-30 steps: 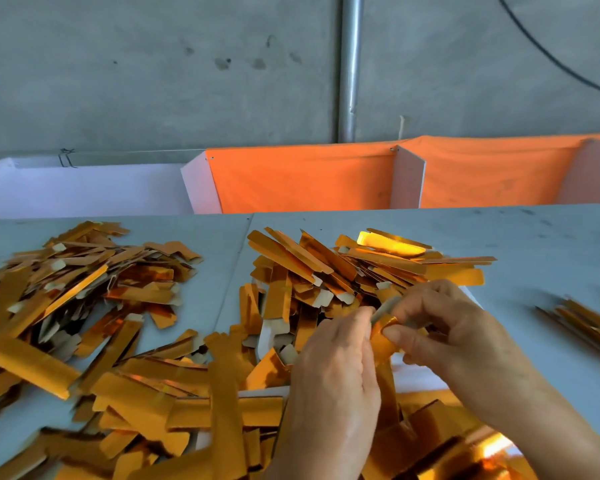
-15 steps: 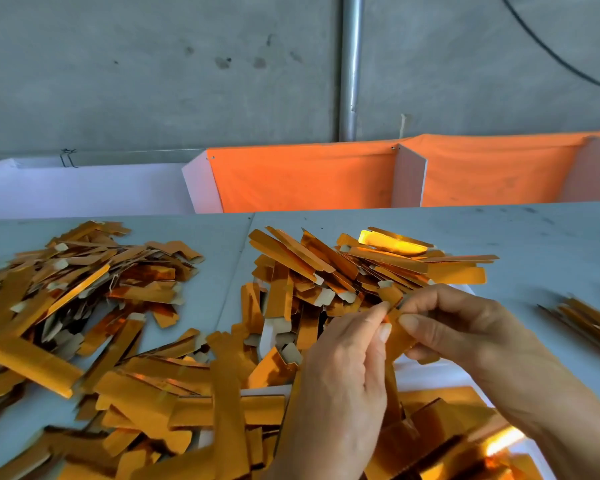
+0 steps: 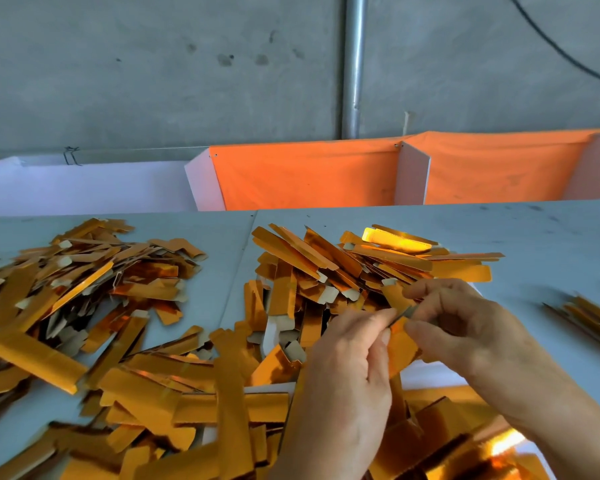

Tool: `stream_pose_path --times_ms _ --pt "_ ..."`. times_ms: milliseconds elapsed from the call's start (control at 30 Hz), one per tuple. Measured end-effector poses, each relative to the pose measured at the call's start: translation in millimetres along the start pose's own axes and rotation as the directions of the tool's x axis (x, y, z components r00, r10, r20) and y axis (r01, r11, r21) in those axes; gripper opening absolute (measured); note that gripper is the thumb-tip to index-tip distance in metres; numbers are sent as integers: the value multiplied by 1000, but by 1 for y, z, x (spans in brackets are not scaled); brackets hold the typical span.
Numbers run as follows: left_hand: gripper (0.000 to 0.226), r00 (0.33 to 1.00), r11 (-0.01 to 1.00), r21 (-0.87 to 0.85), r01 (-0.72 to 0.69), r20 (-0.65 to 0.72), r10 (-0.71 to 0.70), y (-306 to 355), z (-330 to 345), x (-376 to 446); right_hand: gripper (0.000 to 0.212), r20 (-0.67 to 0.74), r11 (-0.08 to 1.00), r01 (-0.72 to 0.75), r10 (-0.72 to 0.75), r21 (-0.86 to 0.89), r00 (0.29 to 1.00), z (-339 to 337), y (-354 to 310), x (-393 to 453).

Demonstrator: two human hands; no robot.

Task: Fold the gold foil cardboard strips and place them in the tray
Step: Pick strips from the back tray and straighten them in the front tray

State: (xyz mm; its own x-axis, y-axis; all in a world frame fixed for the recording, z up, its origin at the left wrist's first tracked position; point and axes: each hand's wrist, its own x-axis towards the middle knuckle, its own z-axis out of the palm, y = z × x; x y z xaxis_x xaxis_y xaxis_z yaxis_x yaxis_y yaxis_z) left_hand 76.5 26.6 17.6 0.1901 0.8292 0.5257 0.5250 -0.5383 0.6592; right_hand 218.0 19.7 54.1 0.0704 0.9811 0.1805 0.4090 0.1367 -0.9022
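We hold one gold strip (image 3: 400,341) upright between our two hands, above the near part of the counter (image 3: 551,237). Compared with a second ago, the upper end of the strip is now bent over: the left hand (image 3: 347,375) has moved its thumb and index finger up to the top edge, and the right hand (image 3: 465,320) has turned so that its fingers (image 3: 426,292) press the small end flap (image 3: 394,294) backward. So both hands are closed on the same strip, the left one pinching its side, the right one pinching the flap at the crease. We judge that the fold is in progress and nearly made, but not yet finished. The strip is not in the tray; we cannot tell for sure where the tray is, maybe the white edge (image 3: 430,375) under the hands belongs to it. Many other strips lie around: a big heap (image 3: 361,265) just behind the hands, another pile (image 3: 84,282) at the left, and a small bundle (image 3: 589,317) far at the right.
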Motion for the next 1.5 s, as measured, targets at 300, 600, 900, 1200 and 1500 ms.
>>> stream_pose_path --times_ms 300,600,900,1200,1500 --pt "32 999 999 12 39 2 -39 6 2 -2 34 3 992 -122 122 -9 993 1 -5 -3" --pt "20 996 995 50 85 -38 -83 10 2 -5 39 -44 992 -123 123 1 991 8 -1 -3" --pt "16 996 995 -49 85 -31 -86 11 4 -4 23 18 945 -220 223 241 975 5 3 1" --pt "18 991 974 -183 136 19 -135 9 2 -2 18 -78 964 -160 180 214 981 12 4 1" --pt "8 988 976 -160 147 -27 -153 6 1 1 18 -110 992 -94 103 84 989 16 4 0"
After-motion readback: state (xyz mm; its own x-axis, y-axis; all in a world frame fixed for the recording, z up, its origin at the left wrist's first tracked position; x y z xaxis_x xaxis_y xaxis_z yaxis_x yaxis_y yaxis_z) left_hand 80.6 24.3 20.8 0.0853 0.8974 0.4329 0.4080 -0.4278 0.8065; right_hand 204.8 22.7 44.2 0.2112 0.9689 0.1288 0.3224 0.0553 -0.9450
